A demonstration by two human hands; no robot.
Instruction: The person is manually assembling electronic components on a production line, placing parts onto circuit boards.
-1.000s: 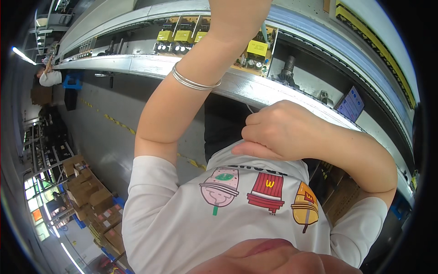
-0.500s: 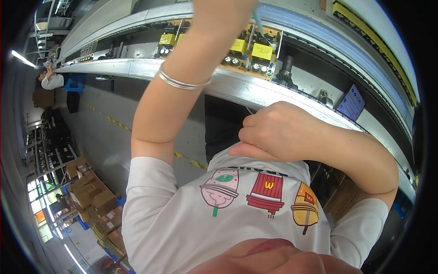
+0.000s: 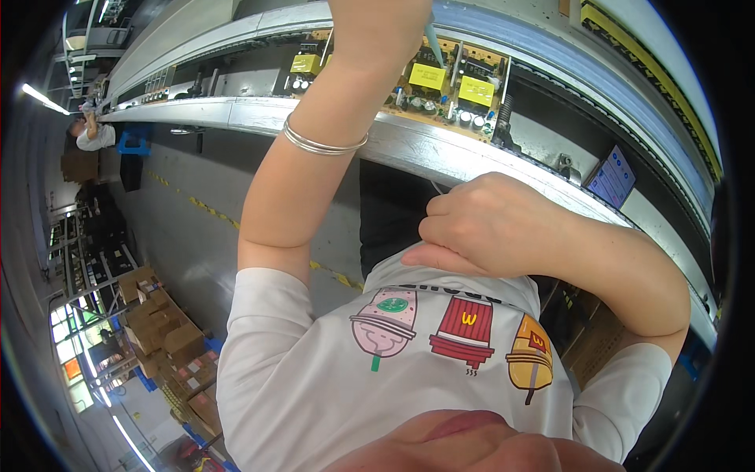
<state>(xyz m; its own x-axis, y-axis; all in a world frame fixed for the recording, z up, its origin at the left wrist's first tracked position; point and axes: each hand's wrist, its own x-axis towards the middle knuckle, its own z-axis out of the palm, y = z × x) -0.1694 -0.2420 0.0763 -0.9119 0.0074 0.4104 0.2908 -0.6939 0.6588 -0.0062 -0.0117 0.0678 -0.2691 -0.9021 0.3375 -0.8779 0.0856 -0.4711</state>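
My left hand (image 3: 381, 20) reaches over the metal rail to the circuit boards, its fingers cut off by the upper edge. A pale blue pointed tool (image 3: 433, 43) slants down beside it and moves along with it, so it appears held there. The tip comes down near a yellow-wrapped transformer (image 3: 427, 75) on a tan circuit board (image 3: 440, 110). Another yellow transformer (image 3: 476, 91) stands to its right, with round silver-topped capacitors (image 3: 470, 120) in front. My right hand (image 3: 484, 224) is curled closed before my waist, near the rail; its palm is hidden.
A long conveyor's metal rail (image 3: 425, 153) crosses in front of me. A black threaded post (image 3: 504, 122) and a lit screen (image 3: 612, 178) are right of the boards. Cardboard boxes (image 3: 157, 322) are stacked at left. Another person (image 3: 94, 135) is at the far left.
The boards have shifted right along the conveyor. My left hand and the blue tool have moved slightly left relative to them. My right hand stays closed in nearly the same place.
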